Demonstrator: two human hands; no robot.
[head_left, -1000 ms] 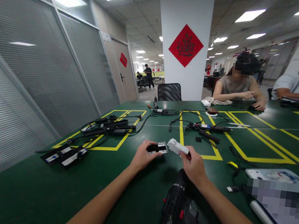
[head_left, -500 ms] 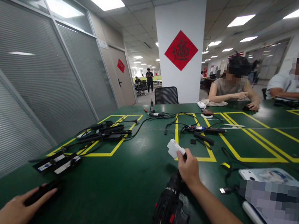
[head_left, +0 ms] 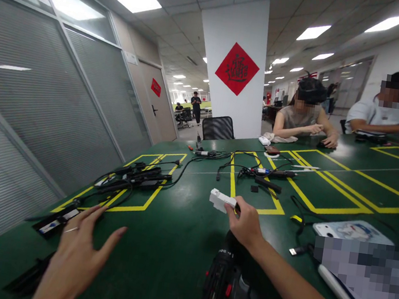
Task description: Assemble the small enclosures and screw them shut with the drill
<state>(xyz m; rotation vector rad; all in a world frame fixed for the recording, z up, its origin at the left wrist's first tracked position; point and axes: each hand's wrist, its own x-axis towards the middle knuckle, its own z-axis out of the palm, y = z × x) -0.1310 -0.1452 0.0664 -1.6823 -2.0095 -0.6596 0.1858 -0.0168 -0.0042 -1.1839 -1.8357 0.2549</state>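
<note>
My right hand pinches a small white blocky piece with a stepped edge, held above the table. A black cordless drill lies under my right forearm, its body near the bottom edge. Over at the left, my left hand holds nothing and its fingers are spread. Its fingertips reach toward a flat black piece with a white label, partly hidden; contact I cannot tell. Beneath its wrist lies a dark black object, mostly covered by the hand.
Tangled black cables and devices lie beyond my left hand. A pen-like tool rests with cords farther off. At right are a phone, a USB plug and a blurred-out stack. Two people sit across the table.
My left hand has let go of the dark object, opened and moved forward and right. The white piece in my right hand has turned and shifted slightly left.
</note>
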